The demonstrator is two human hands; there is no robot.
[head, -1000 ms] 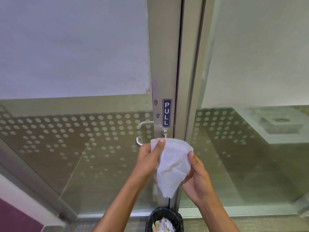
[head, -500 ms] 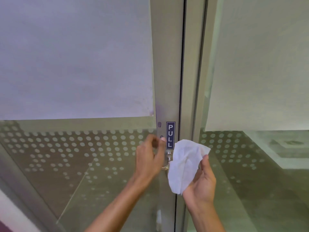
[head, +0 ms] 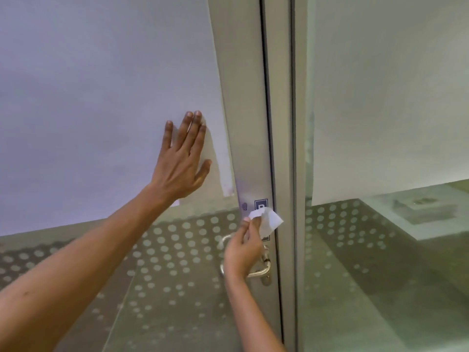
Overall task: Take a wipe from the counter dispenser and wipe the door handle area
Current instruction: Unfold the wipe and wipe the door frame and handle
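A white wipe [head: 270,221] is pinched in my right hand [head: 243,252] and pressed against the metal door stile over the blue PULL sign [head: 261,205], most of which it hides. The silver lever handle [head: 258,273] sits just below, partly behind that hand. My left hand [head: 181,161] lies flat with fingers spread on the frosted glass of the door [head: 101,97], up and to the left of the handle.
The metal door frame [head: 285,123] runs vertically right of the stile. A fixed glass panel [head: 380,97] with frosted film and dot pattern fills the right side. Dotted clear glass [head: 165,250] spans the door's lower part.
My left hand left the handle area and went up flat onto the frosted glass. My right hand carried the wipe left onto the stile over the sign. The view moved closer.
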